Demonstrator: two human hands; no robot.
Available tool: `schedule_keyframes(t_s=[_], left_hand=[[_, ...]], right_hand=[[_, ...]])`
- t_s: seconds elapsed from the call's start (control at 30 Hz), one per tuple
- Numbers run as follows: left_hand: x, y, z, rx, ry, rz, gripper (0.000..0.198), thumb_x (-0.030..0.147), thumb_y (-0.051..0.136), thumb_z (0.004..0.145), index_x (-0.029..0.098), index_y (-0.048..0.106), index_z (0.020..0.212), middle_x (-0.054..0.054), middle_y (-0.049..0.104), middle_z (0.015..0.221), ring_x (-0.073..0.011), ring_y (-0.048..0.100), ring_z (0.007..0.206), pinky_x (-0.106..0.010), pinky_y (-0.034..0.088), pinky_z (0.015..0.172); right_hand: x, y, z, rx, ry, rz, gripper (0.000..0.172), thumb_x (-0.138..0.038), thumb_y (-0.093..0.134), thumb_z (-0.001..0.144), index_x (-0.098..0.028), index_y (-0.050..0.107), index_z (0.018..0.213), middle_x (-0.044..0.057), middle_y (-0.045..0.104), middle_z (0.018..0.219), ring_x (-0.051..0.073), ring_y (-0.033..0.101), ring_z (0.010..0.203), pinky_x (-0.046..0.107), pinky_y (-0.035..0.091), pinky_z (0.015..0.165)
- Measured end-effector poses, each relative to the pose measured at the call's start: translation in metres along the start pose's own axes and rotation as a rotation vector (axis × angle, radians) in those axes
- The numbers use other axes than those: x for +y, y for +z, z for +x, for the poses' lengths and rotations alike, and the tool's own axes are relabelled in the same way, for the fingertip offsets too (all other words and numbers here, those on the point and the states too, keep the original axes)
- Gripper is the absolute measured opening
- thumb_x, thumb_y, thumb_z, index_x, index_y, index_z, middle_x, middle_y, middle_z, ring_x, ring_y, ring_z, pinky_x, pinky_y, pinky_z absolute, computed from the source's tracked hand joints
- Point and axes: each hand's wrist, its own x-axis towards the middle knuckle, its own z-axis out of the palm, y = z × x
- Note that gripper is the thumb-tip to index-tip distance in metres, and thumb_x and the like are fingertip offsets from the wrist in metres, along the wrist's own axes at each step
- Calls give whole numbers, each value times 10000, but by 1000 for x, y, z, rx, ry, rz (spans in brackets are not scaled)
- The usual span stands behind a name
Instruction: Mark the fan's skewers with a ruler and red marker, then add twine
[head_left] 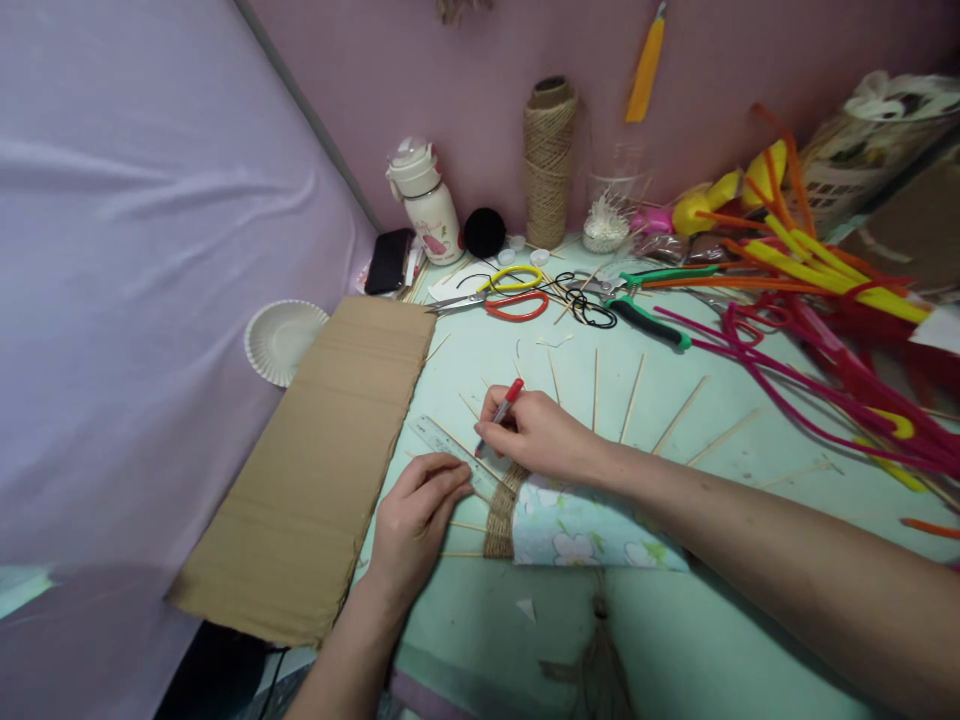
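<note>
My right hand (pixel 536 432) is closed around a red marker pen (pixel 511 391), its tip pointing down beside a clear ruler (pixel 435 434). My left hand (pixel 416 505) has its fingers bent together and presses on the ruler's near side. Under the ruler and my right forearm lies a half-round fan (pixel 570 530) of pale blue flowered material. A band of woven twine (pixel 501 515) borders it, and several thin wooden sticks (pixel 596 390) radiate outward. A brown tassel (pixel 600 660) hangs from the fan's near edge. My right hand and forearm hide part of the fan.
A cardboard sheet (pixel 322 440) lies left, beside a paper plate (pixel 281 340). Behind are scissors (pixel 517 305), green-handled pliers (pixel 649 322), a twine spool (pixel 550 165), a bottle (pixel 431 215) and a phone (pixel 390 262). Magenta pipe cleaners (pixel 810 385) spread at right.
</note>
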Motion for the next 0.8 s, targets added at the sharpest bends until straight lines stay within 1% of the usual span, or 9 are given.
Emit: schedule_keyframes(t_s=[0.4,0.67,0.8], left_hand=[[1,0,-1,0,-11,-4,180,137,613,838,208,695,981,-58,658,960,-146,643,879,-289,556,798],[1,0,0,9,-12,-12,185,128,621,829,205,700,977,-52,661,959,-142,644,876,-276,552,794],[1,0,0,-1,-12,-2,190,126,628,824,201,695,985,-53,658,966,-141,639,891,-275,548,806]], right_hand=[[-2,-1,-1,0,11,-16,100,-137,509,797,-176,515,705,-39,552,565,95,488,519,215,339,562],[-1,-1,0,16,15,-21,105,-137,512,789,-177,512,692,-37,559,563,95,494,515,216,338,558],[-2,-2,-1,8,19,-15,113,-147,508,815,-174,524,706,-43,551,551,88,480,496,214,332,553]])
